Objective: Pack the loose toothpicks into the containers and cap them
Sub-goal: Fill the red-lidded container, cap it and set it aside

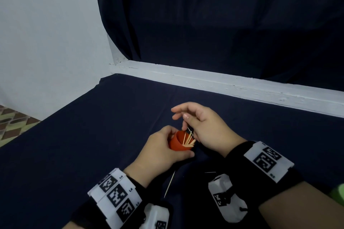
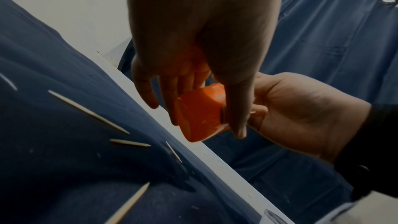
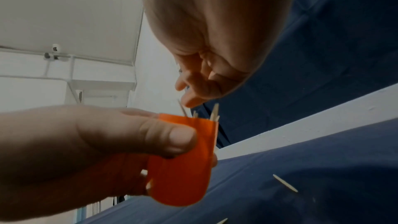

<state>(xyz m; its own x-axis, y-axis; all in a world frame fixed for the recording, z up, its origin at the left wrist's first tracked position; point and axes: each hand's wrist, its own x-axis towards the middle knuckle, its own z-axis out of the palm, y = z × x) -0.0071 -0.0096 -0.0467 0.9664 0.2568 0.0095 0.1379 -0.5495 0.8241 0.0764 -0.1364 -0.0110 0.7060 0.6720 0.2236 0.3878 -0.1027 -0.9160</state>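
Observation:
My left hand (image 1: 163, 147) grips an orange container (image 1: 176, 143) tilted above the dark blue cloth, thumb across its side (image 3: 170, 139). Several toothpicks (image 1: 189, 139) stick out of its open mouth. My right hand (image 1: 197, 126) hovers just above and to the right of it. Its thumb and a fingertip (image 3: 189, 102) meet at the top of one toothpick (image 3: 182, 108), while the other fingers spread out. Loose toothpicks lie on the cloth near my wrists (image 1: 169, 184) (image 1: 210, 172); more toothpicks (image 2: 88, 111) (image 3: 285, 183) lie below the hands. No cap is in view.
The table is covered by a dark blue cloth (image 1: 93, 135) and ends at a white ledge (image 1: 223, 82) with a dark curtain behind it. A green object (image 1: 337, 193) shows at the right edge. Patterned floor lies beyond the table's left edge.

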